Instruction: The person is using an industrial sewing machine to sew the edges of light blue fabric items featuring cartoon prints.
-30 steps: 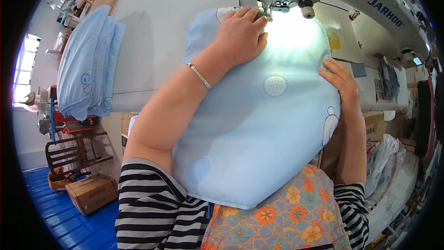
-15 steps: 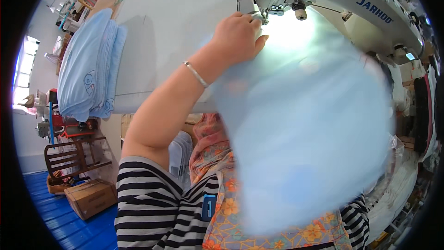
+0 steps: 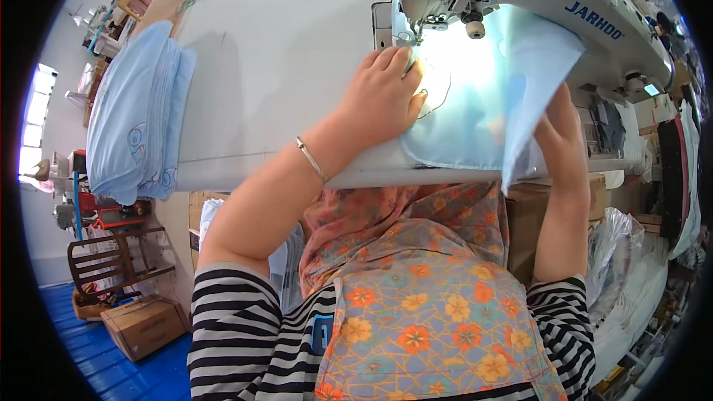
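A light-blue fabric piece (image 3: 457, 145) lies under the lamp of a white sewing machine (image 3: 553, 0), its rounded near edge close to the table's front. My left hand (image 3: 386, 93) is closed on the fabric's left side, fingers bent together just in front of the presser foot (image 3: 418, 36). A dark curved line, thread or print, shows beside the thumb. On the right, my right hand (image 3: 561, 134) holds up a folded-over part of the same fabric; the cloth hides some of its fingers.
A stack of light-blue fabric pieces (image 3: 134, 119) hangs over the left end of the white table (image 3: 275, 104). Below it are a brown chair (image 3: 119, 260) and a cardboard box (image 3: 145, 325) on the blue floor. Clear plastic wrapping (image 3: 613, 252) sits at the lower right.
The fabric, blurred and spread in front of my body before, now lies mostly on the table with its right part raised. My right hand has come into view; my left hand has shifted slightly nearer.
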{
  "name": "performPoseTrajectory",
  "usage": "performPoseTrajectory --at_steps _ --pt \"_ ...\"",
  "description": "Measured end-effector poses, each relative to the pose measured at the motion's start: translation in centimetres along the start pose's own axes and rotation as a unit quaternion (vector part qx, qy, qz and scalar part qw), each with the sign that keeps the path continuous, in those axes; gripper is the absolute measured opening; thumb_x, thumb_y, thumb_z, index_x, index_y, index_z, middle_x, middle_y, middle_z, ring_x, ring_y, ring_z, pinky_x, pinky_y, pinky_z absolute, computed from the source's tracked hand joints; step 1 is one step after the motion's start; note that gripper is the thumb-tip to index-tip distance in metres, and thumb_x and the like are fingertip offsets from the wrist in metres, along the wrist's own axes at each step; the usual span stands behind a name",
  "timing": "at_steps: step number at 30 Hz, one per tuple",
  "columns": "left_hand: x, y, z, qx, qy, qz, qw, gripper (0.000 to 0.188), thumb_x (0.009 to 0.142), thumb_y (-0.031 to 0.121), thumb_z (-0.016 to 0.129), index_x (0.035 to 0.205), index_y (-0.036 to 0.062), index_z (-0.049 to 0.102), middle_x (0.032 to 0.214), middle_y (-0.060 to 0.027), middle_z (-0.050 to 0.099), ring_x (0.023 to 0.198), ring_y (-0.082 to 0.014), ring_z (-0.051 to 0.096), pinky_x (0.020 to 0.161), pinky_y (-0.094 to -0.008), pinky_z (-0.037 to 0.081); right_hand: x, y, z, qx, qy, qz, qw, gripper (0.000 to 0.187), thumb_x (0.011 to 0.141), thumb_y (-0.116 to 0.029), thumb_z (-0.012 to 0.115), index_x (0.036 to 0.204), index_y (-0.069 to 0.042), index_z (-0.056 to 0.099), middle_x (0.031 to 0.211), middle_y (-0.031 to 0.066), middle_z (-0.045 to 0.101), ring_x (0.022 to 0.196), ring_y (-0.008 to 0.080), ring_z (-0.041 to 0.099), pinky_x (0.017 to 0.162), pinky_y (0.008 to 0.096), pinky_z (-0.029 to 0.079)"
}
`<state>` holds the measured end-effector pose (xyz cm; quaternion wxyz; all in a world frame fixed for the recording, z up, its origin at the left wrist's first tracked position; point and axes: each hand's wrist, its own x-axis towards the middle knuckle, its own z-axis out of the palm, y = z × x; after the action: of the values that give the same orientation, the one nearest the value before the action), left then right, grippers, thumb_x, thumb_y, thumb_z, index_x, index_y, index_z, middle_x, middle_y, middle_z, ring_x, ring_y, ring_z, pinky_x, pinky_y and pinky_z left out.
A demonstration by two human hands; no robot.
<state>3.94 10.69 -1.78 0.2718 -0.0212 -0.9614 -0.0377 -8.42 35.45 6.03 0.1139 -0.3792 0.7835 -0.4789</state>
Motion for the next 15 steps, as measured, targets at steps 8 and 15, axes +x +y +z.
performPoseTrajectory --at_steps 8,15 --pt "-0.1 0.3 -0.1 -0.035 0.024 -0.013 0.999 0.035 0.084 0.022 0.067 0.11 -0.0009 0.065 0.12 -0.0189 0.06 0.115 -0.0328 0.057 0.098 -0.0442 0.046 -5.8 0.2 1.5 -0.026 0.207 -0.301 0.931 0.06 0.097 -0.017 0.055 0.149 0.003 0.032 0.147 0.0231 0.042 0.134 0.0358 0.046 0.108 0.0445 0.04" --pt "0.6 0.2 -0.4 -0.065 -0.008 -0.042 0.997 0.035 0.082 0.022 0.069 0.107 -0.0018 0.065 0.119 -0.0194 0.061 0.115 -0.0331 0.058 0.098 -0.0421 0.047 -3.9 2.5 0.7 -0.258 0.164 -0.219 0.927 0.024 0.079 0.004 0.064 0.103 0.004 0.069 0.113 0.0174 0.063 0.097 0.029 0.059 0.084 0.0357 0.047"
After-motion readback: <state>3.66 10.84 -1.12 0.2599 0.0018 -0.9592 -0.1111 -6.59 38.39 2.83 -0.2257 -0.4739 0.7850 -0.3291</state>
